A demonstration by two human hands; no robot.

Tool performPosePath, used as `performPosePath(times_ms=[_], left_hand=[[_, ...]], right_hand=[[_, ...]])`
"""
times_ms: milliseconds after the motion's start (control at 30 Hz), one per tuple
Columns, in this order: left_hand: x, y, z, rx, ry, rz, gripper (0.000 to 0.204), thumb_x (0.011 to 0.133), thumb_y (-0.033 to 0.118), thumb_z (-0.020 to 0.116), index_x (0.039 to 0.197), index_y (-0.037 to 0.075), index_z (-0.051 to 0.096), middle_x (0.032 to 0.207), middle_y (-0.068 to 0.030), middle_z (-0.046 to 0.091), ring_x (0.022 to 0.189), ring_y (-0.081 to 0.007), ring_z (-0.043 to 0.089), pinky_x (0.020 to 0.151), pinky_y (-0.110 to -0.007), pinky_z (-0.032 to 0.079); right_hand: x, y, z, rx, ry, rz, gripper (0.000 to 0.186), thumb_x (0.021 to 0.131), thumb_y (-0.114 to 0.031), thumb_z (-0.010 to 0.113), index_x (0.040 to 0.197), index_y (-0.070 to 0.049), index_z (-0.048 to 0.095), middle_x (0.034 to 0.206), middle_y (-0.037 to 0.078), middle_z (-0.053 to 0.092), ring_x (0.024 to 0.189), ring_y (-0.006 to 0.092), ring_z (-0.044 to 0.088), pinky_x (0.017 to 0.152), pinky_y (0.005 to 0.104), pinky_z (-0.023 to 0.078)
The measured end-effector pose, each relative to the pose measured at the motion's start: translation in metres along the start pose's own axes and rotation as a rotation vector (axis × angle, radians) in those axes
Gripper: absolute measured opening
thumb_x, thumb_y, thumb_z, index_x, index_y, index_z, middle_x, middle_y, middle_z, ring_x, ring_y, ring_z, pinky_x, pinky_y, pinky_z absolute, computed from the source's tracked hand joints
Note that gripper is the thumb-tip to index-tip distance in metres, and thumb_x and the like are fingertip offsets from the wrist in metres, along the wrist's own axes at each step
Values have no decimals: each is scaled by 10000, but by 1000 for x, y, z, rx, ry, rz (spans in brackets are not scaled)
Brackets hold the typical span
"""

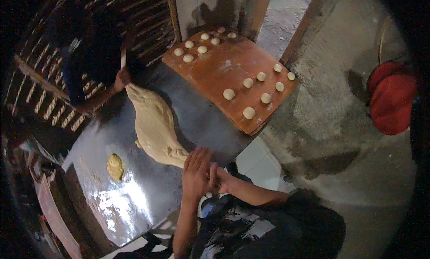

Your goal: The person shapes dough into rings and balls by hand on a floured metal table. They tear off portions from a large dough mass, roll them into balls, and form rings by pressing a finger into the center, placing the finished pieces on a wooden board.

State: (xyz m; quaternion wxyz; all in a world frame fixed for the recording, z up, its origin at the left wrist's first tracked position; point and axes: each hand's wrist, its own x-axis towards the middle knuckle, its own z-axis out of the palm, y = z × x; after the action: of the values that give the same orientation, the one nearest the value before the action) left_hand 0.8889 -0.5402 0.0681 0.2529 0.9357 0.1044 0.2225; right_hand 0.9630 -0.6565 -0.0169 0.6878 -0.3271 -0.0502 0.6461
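Note:
A long, pale mass of dough point(154, 122) stretches across the dark metal table. Its narrow near end runs into my left hand point(195, 171), whose fingers are curled over it. My right hand point(222, 180) is closed against the left one at the table's near edge. What lies between the two hands is hidden. At the dough's far end, a co-worker's hand point(121, 79) grips the other narrow tip, close to a pale flat strip point(123, 57) that stands upright.
A wooden board point(224, 73) at the far right bears several round dough balls point(229, 94) in two groups. A yellowish lump point(115, 167) lies on the metal table point(197, 111). Slatted racks point(150, 17) stand at the back left. A red item point(392, 100) hangs at right.

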Motion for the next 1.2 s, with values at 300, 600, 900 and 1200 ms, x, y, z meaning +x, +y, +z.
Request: performPosePath(times_ms=[300, 600, 900, 1200], left_hand=[[-14, -75, 29, -6, 209, -82, 273, 893, 191, 611, 639, 97, 574, 537, -107, 537, 510, -340, 561, 671, -482, 505], [-60, -81, -40, -69, -68, -244, 536, 944, 148, 639, 1450, 103, 470, 1245, -211, 632, 1197, -394, 597, 1059, -468, 460], [-112, -80, -94, -140, 92, -467, 476, 848, -16, 663, 1286, 169, 653, 1407, -180, 589, 1200, -311, 648, 923, -423, 563], [-103, -102, -98, -217, 175, -502, 356, 824, -80, 619, 1098, 127, 712, 1265, -86, 699, 955, -291, 742, 758, -379, 598]], right_hand=[[-90, -8, 102, -1667, 271, -840, 239, 922, -262, 583, 801, -63, 637, 670, 188, 588, 556, 386, 590, 510, 498, 468], [111, -79, 0, -2385, 561, -644, 538, 947, -245, 561, 1454, -95, 459, 1622, 235, 255, 1458, 501, 240, 1146, 732, 132], [53, -62, 6, -2253, 552, -213, 686, 887, -322, 670, 1492, -75, 463, 1521, 201, 449, 1444, 439, 342, 1174, 628, 226], [71, -53, -28, -2128, 664, -354, 575, 969, -337, 636, 1455, -56, 509, 1429, 284, 509, 1421, 473, 369, 1160, 539, 307]])
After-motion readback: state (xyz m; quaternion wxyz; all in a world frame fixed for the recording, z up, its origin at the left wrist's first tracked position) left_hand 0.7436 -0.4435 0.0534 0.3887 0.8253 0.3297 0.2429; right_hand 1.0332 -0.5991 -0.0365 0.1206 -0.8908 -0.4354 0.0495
